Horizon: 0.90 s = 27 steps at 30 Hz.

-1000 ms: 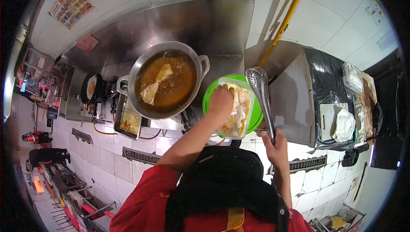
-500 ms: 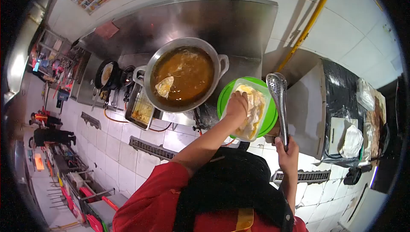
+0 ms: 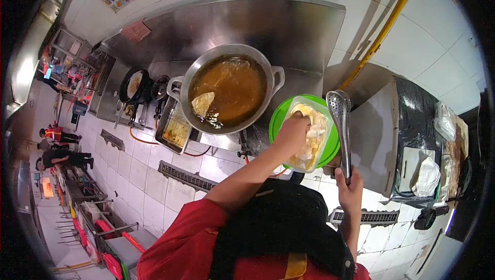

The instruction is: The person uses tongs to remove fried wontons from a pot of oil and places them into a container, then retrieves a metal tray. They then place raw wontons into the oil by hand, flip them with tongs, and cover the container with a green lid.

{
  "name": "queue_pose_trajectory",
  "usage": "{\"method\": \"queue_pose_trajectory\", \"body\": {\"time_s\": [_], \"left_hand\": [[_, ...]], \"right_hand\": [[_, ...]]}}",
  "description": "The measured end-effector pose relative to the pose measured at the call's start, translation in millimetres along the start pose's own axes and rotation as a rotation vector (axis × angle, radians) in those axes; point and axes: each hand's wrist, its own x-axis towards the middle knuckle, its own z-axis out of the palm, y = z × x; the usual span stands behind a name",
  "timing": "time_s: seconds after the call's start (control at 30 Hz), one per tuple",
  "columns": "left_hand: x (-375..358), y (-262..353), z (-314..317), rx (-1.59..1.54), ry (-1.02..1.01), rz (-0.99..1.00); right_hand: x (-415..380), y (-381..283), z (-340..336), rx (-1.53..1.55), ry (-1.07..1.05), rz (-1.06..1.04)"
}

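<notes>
Over a clear plastic container (image 3: pixel 311 165) of pale, yellowish coated food pieces (image 3: pixel 315 134), my left hand (image 3: pixel 292 134) reaches down with its fingers curled in. The fingertips are hidden, so whatever they grip cannot be made out. The container sits on a bright green round lid or basin (image 3: pixel 278 120). My right hand (image 3: pixel 349 190) grips the handle of metal tongs (image 3: pixel 344 135) with perforated spoon-shaped heads, held upright beside the container. To the left stands a large two-handled metal pot (image 3: pixel 186 76) of brown oil, in which one light coated piece (image 3: pixel 202 103) floats near the left side.
A metal tray (image 3: pixel 175 128) with yellowish crumbs and a black pan (image 3: pixel 135 85) lie left of the pot. A yellow pipe (image 3: pixel 381 32) runs down the wall. On the right, a black-covered counter (image 3: pixel 412 104) bears a white cloth or bag (image 3: pixel 427 177). Several people (image 3: pixel 64 157) stand far left.
My left hand has curled its fingers more tightly over the coated pieces. The view has shifted slightly. The piece in the oil looks more golden; my right hand still holds the tongs.
</notes>
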Motion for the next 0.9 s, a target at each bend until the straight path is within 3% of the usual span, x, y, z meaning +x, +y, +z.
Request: {"method": "queue_pose_trajectory", "body": {"time_s": [0.13, 0.33, 0.4, 0.5, 0.57, 0.6, 0.67, 0.77, 0.9], "left_hand": [[7.2, 10.6, -55.7, -0.184, 0.002, -0.092], [10.9, -32.9, -116.7, -0.142, 0.344, -0.096], [15.4, -57.6, -132.6, 0.006, 0.443, -0.062], [23.1, -79.4, -155.9, -0.004, 0.410, -0.189], [30.2, -102.3, -159.5, 0.372, 0.536, -0.077], [30.4, -99.6, -157.9, 0.371, 0.536, -0.076], [30.6, -90.0, -147.9, 0.391, 0.503, -0.180], [26.7, -56.2, -104.8, 0.252, 0.416, -0.093], [9.3, 3.5, -35.5, 0.121, -0.008, -0.090]], "right_hand": [[-0.5, -7.4, 2.2, -0.019, -0.008, -0.009], [-1.7, -18.9, 2.0, -0.054, -0.005, -0.012], [-2.4, -22.0, 2.1, -0.061, -0.016, 0.017], [-2.4, -22.4, 2.9, -0.046, -0.011, -0.016], [-2.6, -17.3, 0.2, -0.065, -0.027, -0.020], [-2.5, -16.1, -1.2, -0.084, -0.042, -0.023], [-4.4, -20.9, -2.0, -0.062, -0.034, -0.016], [-3.4, -21.3, -2.2, -0.025, -0.019, -0.004], [-3.4, -20.0, -4.2, 0.018, -0.017, 0.010]]}}
